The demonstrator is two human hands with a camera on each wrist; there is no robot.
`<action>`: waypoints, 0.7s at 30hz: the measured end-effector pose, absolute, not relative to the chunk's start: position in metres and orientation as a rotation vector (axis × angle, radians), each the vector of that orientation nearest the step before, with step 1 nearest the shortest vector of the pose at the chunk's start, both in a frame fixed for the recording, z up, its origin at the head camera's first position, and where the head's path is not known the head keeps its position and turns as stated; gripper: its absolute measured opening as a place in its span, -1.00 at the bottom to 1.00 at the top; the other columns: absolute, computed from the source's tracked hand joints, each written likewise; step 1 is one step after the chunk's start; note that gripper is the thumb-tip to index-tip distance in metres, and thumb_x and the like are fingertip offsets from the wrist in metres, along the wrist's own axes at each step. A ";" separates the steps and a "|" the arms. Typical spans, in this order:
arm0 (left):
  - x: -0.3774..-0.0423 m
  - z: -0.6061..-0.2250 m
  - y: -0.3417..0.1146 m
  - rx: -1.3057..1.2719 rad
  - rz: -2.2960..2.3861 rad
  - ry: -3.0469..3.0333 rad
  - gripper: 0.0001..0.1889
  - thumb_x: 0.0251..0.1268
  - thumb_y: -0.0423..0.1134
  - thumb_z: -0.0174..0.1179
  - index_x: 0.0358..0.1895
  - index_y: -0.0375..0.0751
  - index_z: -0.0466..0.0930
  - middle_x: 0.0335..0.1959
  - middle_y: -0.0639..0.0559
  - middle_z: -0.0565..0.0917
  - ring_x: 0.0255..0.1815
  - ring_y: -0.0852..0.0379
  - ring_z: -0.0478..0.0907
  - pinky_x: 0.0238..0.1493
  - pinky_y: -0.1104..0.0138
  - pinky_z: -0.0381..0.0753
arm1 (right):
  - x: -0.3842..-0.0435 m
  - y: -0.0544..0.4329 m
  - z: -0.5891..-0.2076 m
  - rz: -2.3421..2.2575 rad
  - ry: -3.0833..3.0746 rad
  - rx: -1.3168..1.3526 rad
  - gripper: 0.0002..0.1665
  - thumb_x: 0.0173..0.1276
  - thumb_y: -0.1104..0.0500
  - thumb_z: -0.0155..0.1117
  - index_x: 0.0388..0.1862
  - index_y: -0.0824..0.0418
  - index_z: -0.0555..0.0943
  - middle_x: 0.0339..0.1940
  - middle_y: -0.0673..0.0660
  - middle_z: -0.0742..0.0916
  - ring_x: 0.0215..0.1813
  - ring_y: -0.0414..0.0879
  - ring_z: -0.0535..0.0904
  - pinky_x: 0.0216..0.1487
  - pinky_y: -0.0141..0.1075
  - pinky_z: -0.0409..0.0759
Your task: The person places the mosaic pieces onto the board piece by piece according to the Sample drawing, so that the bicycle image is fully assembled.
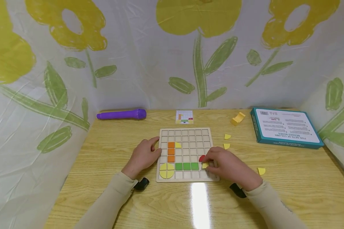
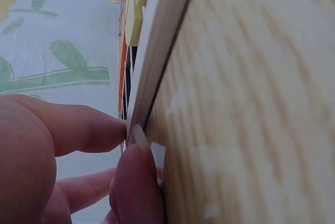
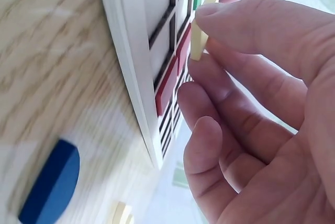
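A wooden grid board (image 1: 186, 130) lies on the table. My right hand (image 1: 229, 165) pinches a yellow quarter-circle tile (image 3: 197, 41) between thumb and finger, tilted over the board's right part. Beside those fingertips, a red tile (image 1: 202, 158) sits in a cell; the right wrist view shows red tiles (image 3: 167, 87) near the rim. With thumb and finger, my left hand (image 1: 143, 157) holds the board's left edge. Orange squares (image 1: 171, 151) form a column, with one yellow quarter tile (image 1: 178, 145) beside its top. Green squares (image 1: 186, 166) form a row. Yellow quarters (image 1: 167, 170) make a circle at lower left.
Loose yellow tiles (image 1: 261, 171) lie right of the board, and a blue tile (image 3: 51, 185) is on the table near my right hand. Behind stand a pattern card (image 1: 184, 117), a purple stick (image 1: 121, 114), a small yellow holder (image 1: 238, 118) and a teal-edged box (image 1: 286, 127).
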State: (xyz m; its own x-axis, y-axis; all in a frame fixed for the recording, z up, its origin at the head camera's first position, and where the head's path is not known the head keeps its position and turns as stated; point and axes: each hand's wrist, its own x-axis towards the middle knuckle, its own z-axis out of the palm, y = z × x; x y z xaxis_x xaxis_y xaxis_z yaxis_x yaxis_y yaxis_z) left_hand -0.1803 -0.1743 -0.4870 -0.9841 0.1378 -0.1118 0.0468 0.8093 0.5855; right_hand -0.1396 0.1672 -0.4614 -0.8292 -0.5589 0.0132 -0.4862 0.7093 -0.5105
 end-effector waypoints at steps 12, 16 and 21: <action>-0.181 -0.489 -0.174 0.115 0.941 2.833 -0.33 0.48 -0.09 0.25 0.62 -0.08 0.44 -0.26 -0.01 0.49 -0.28 0.06 0.37 -0.21 0.22 0.32 | -0.140 0.160 -0.470 -0.730 2.790 -0.942 -0.81 0.34 0.23 0.58 -0.08 0.08 0.83 -0.19 -0.10 0.71 -0.20 -0.21 0.53 -0.13 -0.39 0.60; -0.181 -0.489 -0.173 0.118 0.933 2.837 -0.33 0.49 -0.08 0.25 0.63 -0.07 0.44 -0.27 -0.01 0.49 -0.28 0.06 0.37 -0.21 0.22 0.33 | -0.139 0.159 -0.470 -0.716 2.801 -0.933 -0.81 0.33 0.24 0.57 -0.09 0.08 0.83 -0.19 -0.09 0.72 -0.21 -0.22 0.51 -0.15 -0.40 0.58; -0.181 -0.489 -0.173 0.121 0.930 2.842 -0.34 0.48 -0.08 0.25 0.62 -0.06 0.44 -0.27 0.00 0.49 -0.27 0.07 0.38 -0.21 0.22 0.33 | -0.139 0.159 -0.470 -0.697 2.811 -0.934 -0.81 0.33 0.23 0.58 -0.09 0.08 0.83 -0.18 -0.09 0.73 -0.20 -0.24 0.51 -0.13 -0.40 0.59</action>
